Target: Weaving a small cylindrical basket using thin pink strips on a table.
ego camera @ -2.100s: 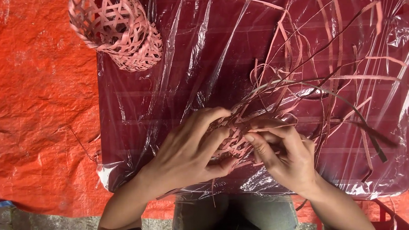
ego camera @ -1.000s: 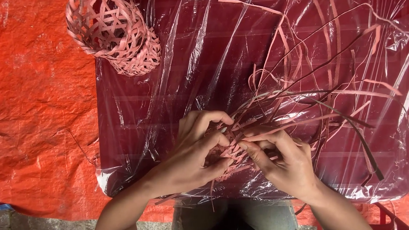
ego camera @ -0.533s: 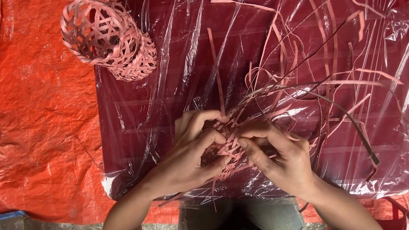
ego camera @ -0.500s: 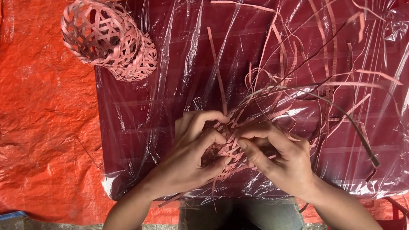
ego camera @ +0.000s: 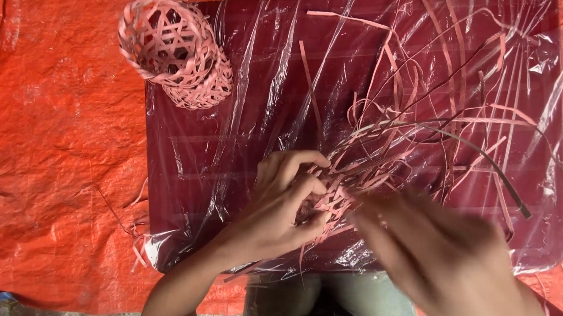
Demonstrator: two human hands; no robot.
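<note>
Bare forearms without sleeves; trousers (ego camera: 324, 306) below look perhaps grey-green.

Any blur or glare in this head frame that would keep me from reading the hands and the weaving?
Head view: the right hand is smeared by motion blur, its fingers unreadable; the left hand is sharp, pressing the woven strips. Head view: the plastic sheet carries streaky white glare that hides parts of the loose strips. Head view: the basket and orange tarp are evenly lit, with no hard shadows.

Bright, even daylight. White glare streaks the plastic wrap (ego camera: 281, 65) over the surface. The right hand (ego camera: 446, 262) smears with motion blur.
</note>
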